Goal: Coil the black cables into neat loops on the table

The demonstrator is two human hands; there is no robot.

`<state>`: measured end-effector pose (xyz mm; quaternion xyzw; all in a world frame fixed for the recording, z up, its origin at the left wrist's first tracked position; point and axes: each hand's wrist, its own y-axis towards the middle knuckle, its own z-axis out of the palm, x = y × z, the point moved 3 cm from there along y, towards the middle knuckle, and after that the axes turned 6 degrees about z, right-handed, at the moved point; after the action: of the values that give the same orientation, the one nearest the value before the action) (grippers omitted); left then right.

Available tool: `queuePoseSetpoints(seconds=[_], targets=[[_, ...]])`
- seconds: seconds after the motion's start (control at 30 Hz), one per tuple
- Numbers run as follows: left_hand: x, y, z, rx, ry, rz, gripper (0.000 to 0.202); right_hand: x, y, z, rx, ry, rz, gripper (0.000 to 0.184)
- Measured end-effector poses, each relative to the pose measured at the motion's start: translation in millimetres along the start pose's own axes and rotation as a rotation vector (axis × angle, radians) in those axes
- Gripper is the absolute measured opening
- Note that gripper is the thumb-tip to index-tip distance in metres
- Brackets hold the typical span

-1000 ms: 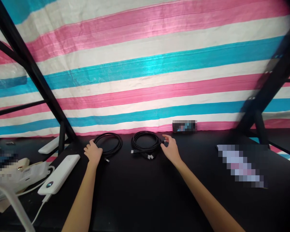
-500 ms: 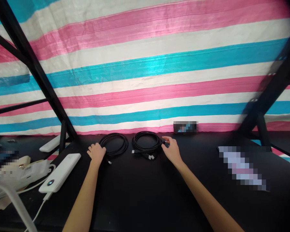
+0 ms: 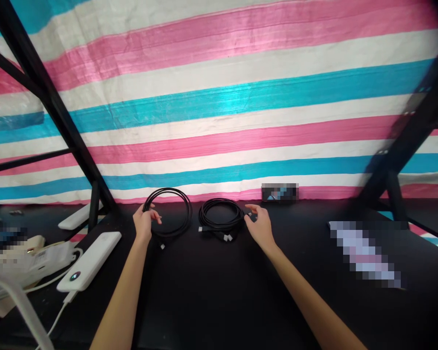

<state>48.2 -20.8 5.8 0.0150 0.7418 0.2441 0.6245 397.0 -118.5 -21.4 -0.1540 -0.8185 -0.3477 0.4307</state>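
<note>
A: Head view, entry one?
B: Left cable coil [image 3: 187,214]: thin black cord, smooth round sheath, wound in a loose ring of several turns. It is tipped up on edge at the back of the counter [image 3: 219,301], left of centre. One pale plug end [image 3: 162,246] hangs below it.
A: Held by?
B: Left grip [image 3: 144,224], clenched round the ring's left side.
A: Entry two?
B: Right cable coil [image 3: 221,202]: same black cord in a denser ring. It lies flat just beside the first coil, apart from it. A pale connector pair [image 3: 226,237] sticks out at its near edge.
A: And the right grip [image 3: 262,227]?
B: Released, fingers loosely curled and spread, tips at that coil's right edge. Whether they touch it cannot be told.
A: Surroundings?
B: Counter: matt black and flat. Behind it is a striped tarpaulin [image 3: 219,97], woven and creased, in pink, white and turquoise bands. A black frame strut [image 3: 47,97], straight and square-edged, slants down to the counter left of the left grip, beside it and not across it. Power bank [image 3: 91,260]: white, glossy, a rounded slab with a white lead at its near end, well left of the coils.
</note>
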Motion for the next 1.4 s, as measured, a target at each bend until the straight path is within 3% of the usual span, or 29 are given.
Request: queuePoseSetpoints(seconds=[0.13, 0.4, 0.63, 0.87, 1.03, 1.27, 1.4], targets=[[-8, 1, -0.9, 0.01, -0.423, 0.094, 0.033, 10, -2, -3, 0.003, 0.053, 0.002, 0.029], [-24, -9, 11.9, 0.144, -0.664, 0.005, 0.034, 31, -14, 1, 0.053, 0.212, -0.062, 0.019], [-36, -38, 48.4, 0.328, -0.788, -0.134, 0.034, 48, -25, 7, 0.308, 0.432, 0.029, 0.03], [-35, -69, 78.4, 0.49, -0.839, -0.254, 0.03, 50, -31, 19, 0.603, 0.655, 0.17, 0.047], [-39, -74, 81.5, 0.613, -0.885, -0.308, 0.011, 46, -35, 24, 0.602, 0.538, 0.153, 0.042], [-50, -70, 70.9, 0.674, -0.887, -0.312, 0.041, 37, -35, 23, 0.552, 0.251, -0.003, 0.03], [-52, -74, 69.9, 0.814, -0.857, -0.308, 0.053, 30, -32, 22, 0.536, 0.092, 0.009, 0.023]])
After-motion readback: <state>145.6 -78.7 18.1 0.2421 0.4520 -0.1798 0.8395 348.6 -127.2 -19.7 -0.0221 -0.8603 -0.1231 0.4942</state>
